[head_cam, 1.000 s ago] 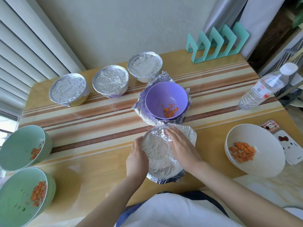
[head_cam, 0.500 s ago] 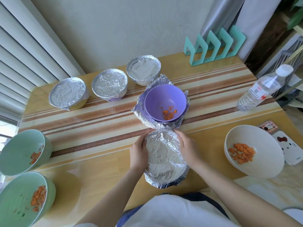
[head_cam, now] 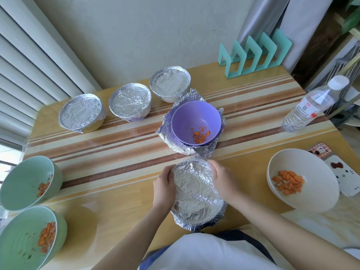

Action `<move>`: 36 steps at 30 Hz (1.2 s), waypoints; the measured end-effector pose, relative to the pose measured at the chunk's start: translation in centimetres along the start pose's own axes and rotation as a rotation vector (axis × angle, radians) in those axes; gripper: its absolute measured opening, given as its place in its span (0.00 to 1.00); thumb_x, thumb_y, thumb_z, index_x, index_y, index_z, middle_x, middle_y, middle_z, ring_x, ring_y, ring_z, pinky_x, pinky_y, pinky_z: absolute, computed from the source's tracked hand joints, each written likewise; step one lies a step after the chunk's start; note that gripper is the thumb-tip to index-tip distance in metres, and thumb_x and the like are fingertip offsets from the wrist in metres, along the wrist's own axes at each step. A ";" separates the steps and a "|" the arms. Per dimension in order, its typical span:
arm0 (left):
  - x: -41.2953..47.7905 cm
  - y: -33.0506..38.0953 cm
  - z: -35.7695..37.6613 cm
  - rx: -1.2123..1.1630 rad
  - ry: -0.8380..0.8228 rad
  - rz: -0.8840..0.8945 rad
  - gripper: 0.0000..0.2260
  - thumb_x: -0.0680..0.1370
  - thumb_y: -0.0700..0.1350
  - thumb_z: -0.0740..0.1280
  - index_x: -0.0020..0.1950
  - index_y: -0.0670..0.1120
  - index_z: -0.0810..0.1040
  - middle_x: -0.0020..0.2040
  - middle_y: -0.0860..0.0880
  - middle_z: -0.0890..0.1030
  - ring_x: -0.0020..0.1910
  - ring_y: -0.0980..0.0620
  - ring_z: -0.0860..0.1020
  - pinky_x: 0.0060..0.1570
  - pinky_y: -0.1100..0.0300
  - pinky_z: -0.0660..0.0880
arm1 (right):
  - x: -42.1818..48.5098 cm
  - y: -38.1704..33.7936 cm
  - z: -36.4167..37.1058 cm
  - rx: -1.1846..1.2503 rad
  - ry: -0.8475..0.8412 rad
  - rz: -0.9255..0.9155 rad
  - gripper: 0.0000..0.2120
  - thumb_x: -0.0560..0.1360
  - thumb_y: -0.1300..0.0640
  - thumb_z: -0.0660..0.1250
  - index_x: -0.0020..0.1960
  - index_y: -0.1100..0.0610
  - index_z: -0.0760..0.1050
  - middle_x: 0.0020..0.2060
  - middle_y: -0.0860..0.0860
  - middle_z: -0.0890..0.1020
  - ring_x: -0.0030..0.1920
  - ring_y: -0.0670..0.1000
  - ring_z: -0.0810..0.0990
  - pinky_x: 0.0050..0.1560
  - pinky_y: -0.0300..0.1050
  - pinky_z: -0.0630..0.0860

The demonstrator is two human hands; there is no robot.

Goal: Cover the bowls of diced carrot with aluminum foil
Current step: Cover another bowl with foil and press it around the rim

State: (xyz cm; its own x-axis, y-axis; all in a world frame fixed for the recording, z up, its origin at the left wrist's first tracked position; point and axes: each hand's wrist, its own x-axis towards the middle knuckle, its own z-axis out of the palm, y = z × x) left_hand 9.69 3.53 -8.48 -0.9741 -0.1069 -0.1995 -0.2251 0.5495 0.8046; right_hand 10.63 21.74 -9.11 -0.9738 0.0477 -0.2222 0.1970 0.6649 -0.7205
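Observation:
A foil-covered bowl [head_cam: 196, 193] stands near the table's front edge. My left hand [head_cam: 163, 187] grips its left rim and my right hand [head_cam: 222, 181] grips its right rim, fingers curled over the foil. Just behind it an open purple bowl [head_cam: 195, 121] with diced carrot sits on a loose sheet of foil [head_cam: 167, 131]. Three more foil-covered bowls [head_cam: 80, 112] [head_cam: 130, 101] [head_cam: 169, 81] line the back. Two green bowls [head_cam: 27, 180] [head_cam: 23, 236] at the left and a white bowl [head_cam: 309, 193] at the right hold carrot, uncovered.
A plastic water bottle [head_cam: 311, 106] lies at the right edge. A teal rack [head_cam: 253, 53] stands at the back right by the wall. A phone and a small case [head_cam: 342, 172] lie behind the white bowl. The striped wooden table [head_cam: 109, 152] fills the view.
My right hand has left the top of the foil and moved to the bowl's right rim; my left hand slid up the left rim. The foil now lies tight around the rim.

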 end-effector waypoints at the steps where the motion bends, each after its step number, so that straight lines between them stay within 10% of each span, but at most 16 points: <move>1: 0.1 0.1 -0.2 -0.001 -0.019 0.009 0.10 0.80 0.41 0.59 0.57 0.47 0.78 0.44 0.54 0.81 0.45 0.54 0.78 0.43 0.61 0.70 | 0.1 -0.1 -0.2 -0.029 -0.030 -0.020 0.18 0.82 0.59 0.51 0.71 0.58 0.66 0.63 0.55 0.76 0.61 0.53 0.75 0.58 0.38 0.70; 5: 1.3 0.8 -0.1 -0.027 -0.089 0.058 0.11 0.79 0.43 0.62 0.60 0.46 0.78 0.56 0.52 0.81 0.56 0.55 0.76 0.58 0.59 0.72 | 1.3 -1.2 -0.9 -0.112 -0.118 -0.154 0.18 0.83 0.61 0.51 0.72 0.57 0.63 0.70 0.50 0.68 0.70 0.50 0.66 0.67 0.37 0.61; 15: 2.5 1.8 -0.2 0.074 -0.182 0.148 0.10 0.79 0.38 0.61 0.55 0.45 0.80 0.46 0.56 0.80 0.46 0.59 0.76 0.43 0.79 0.65 | 3.7 -2.4 -1.1 -0.151 -0.266 -0.163 0.19 0.81 0.64 0.56 0.70 0.52 0.68 0.60 0.54 0.78 0.56 0.56 0.78 0.52 0.51 0.76; 21: 2.7 1.2 0.0 0.110 -0.171 0.130 0.12 0.78 0.36 0.60 0.53 0.48 0.80 0.45 0.55 0.82 0.44 0.57 0.77 0.42 0.77 0.67 | 3.5 -2.7 -1.0 -0.174 -0.214 -0.163 0.25 0.75 0.72 0.55 0.67 0.52 0.72 0.48 0.56 0.81 0.40 0.50 0.73 0.34 0.41 0.65; 30: 2.5 1.5 0.2 0.131 -0.141 0.134 0.16 0.76 0.32 0.59 0.54 0.47 0.80 0.44 0.54 0.81 0.43 0.56 0.76 0.41 0.80 0.65 | 3.8 -1.9 -0.7 -0.162 -0.216 -0.175 0.25 0.75 0.73 0.54 0.66 0.54 0.71 0.49 0.57 0.82 0.47 0.55 0.81 0.44 0.50 0.78; 36: 2.1 1.4 0.2 0.064 -0.096 0.113 0.13 0.78 0.35 0.59 0.54 0.47 0.80 0.44 0.56 0.81 0.44 0.58 0.77 0.42 0.79 0.66 | 2.5 -2.0 -0.7 -0.084 -0.096 -0.177 0.18 0.82 0.61 0.52 0.72 0.56 0.64 0.68 0.50 0.71 0.67 0.50 0.70 0.66 0.37 0.65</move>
State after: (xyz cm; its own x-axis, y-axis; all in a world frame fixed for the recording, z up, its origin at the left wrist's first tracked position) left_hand 7.38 4.24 -7.93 -0.9856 0.0370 -0.1652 -0.1093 0.6059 0.7880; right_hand 7.77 21.04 -7.81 -0.9764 -0.1436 -0.1614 0.0098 0.7168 -0.6972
